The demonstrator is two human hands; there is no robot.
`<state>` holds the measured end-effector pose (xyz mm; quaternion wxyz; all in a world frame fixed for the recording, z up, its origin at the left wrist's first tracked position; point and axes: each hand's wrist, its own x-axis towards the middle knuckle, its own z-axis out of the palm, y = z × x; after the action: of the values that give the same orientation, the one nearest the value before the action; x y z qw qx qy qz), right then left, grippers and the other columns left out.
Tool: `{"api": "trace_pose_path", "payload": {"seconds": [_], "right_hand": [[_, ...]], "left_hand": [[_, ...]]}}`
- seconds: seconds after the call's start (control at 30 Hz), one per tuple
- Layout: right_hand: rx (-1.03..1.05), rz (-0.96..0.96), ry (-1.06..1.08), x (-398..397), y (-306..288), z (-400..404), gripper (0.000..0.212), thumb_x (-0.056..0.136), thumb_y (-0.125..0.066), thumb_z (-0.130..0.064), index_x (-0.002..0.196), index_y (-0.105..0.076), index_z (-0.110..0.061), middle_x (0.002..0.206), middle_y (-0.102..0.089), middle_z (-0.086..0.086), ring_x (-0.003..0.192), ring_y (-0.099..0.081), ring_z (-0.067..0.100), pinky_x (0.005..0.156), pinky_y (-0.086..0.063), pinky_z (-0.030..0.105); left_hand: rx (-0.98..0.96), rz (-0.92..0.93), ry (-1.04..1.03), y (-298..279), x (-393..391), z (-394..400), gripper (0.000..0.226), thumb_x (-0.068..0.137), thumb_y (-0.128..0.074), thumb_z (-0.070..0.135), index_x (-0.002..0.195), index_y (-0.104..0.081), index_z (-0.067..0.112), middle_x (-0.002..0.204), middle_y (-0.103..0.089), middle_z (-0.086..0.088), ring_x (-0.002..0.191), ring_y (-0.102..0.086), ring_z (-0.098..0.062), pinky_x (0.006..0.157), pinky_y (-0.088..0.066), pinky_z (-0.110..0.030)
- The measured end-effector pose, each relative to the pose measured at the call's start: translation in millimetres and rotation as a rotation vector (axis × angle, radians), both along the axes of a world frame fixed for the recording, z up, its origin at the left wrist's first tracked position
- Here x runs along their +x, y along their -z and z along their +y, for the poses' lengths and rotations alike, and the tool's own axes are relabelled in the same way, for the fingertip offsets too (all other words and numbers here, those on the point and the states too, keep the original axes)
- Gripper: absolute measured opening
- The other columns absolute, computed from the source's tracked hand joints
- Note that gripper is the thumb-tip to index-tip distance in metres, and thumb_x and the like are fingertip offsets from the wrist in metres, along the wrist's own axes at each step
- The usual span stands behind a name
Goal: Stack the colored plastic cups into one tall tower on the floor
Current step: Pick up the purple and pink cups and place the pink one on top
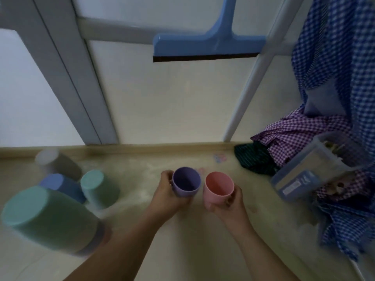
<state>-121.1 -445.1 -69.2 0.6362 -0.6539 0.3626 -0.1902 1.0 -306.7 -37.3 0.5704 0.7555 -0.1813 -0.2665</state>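
My left hand [165, 192] grips a purple cup [185, 182], mouth up, just above the floor. Beside it my right hand [227, 203] holds a pink cup [218, 188], also mouth up; the two cups are a small gap apart. On the floor to the left stand upside-down cups: a large green cup [48, 217] nearest me with a darker rim below it, a smaller green cup [98, 188], a blue cup [58, 183] and a grey-white cup [55, 162] by the skirting.
A blue squeegee head [207, 44] leans on the wall ahead. White rack legs [243, 94] stand at the right. Checked blue and purple cloths [316, 126] and a clear plastic box [304, 171] crowd the floor at the right.
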Motion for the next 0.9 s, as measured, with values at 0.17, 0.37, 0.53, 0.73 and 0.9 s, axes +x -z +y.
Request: {"api": "trace_pose_path", "payload": {"seconds": [0.17,0.37,0.53,0.73,0.9], "right_hand": [[-0.031,-0.062,-0.02,-18,-51,5,0.073,0.054,-0.078,-0.016,0.116,-0.042,-0.032,0.109,-0.057,-0.005,0.092,-0.06,0.013,0.061,-0.054,0.021],[-0.132,-0.175,-0.173,-16,-151,27,0.073,0.042,-0.073,-0.041,0.11,-0.049,-0.04,0.115,-0.058,-0.001,0.086,-0.066,0.008,0.066,-0.058,0.036],[-0.317,-0.207,-0.383,13,-235,78,0.064,0.044,-0.076,-0.048,0.103,-0.05,-0.042,0.106,-0.059,-0.005,0.08,-0.066,0.008,0.059,-0.057,0.027],[-0.672,-0.1,-0.626,63,-268,155,0.069,0.052,-0.086,-0.034,0.108,-0.047,-0.042,0.106,-0.05,-0.023,0.092,-0.054,0.001,0.067,-0.044,0.012],[-0.896,-0.021,-0.837,96,-260,204,0.067,0.053,-0.082,-0.031,0.107,-0.043,-0.039,0.107,-0.046,-0.012,0.097,-0.048,0.009,0.074,-0.043,0.02]], "left_hand": [[-0.151,0.045,-0.08,-50,-16,32,0.078,0.049,-0.078,0.027,0.115,-0.037,0.029,0.109,-0.052,0.007,0.088,-0.06,-0.013,0.051,-0.053,-0.02],[-0.24,-0.148,-0.113,-145,-24,86,0.072,0.038,-0.071,0.051,0.103,-0.041,0.052,0.11,-0.053,0.016,0.087,-0.061,-0.007,0.052,-0.05,-0.014],[-0.106,-0.515,-0.216,-222,-1,175,0.063,0.042,-0.07,0.058,0.099,-0.046,0.047,0.101,-0.059,0.013,0.081,-0.063,-0.006,0.056,-0.053,-0.021],[0.295,-0.813,-0.335,-251,31,285,0.064,0.046,-0.077,0.061,0.105,-0.057,0.044,0.1,-0.051,0.012,0.086,-0.054,-0.01,0.075,-0.041,-0.024],[0.549,-0.842,-0.306,-231,31,325,0.078,0.043,-0.068,0.067,0.114,-0.059,0.037,0.099,-0.049,0.01,0.086,-0.054,-0.015,0.079,-0.042,-0.03]]}}
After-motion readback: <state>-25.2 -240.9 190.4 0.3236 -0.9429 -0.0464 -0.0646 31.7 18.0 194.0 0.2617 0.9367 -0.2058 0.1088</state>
